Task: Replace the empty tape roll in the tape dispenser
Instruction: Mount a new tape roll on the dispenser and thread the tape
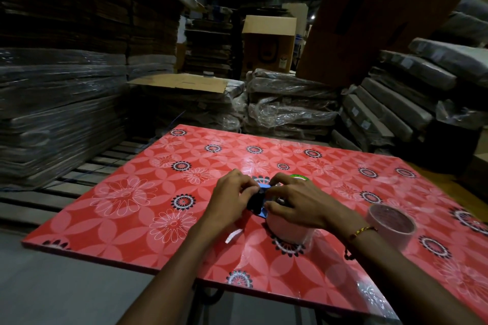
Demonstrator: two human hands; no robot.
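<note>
On the red flowered table (137, 203) both my hands work on a blue and black tape dispenser (260, 199) near the middle. My left hand (232, 192) grips the dispenser's left side with curled fingers. My right hand (295, 203) curls over its right side and over a roll of clear tape (289, 231) that stands under my palm. Much of the dispenser is hidden by my fingers. A second, nearly see-through tape roll (390, 225) stands on the table to the right of my right wrist. A green-edged roll (299, 178) peeks out just behind my right hand.
Stacks of flattened, plastic-wrapped cartons (60, 113) rise to the left and behind the table. Wrapped bundles (290, 103) and open cardboard boxes (269, 42) stand at the back and right. A wooden pallet (87, 174) lies left of the table.
</note>
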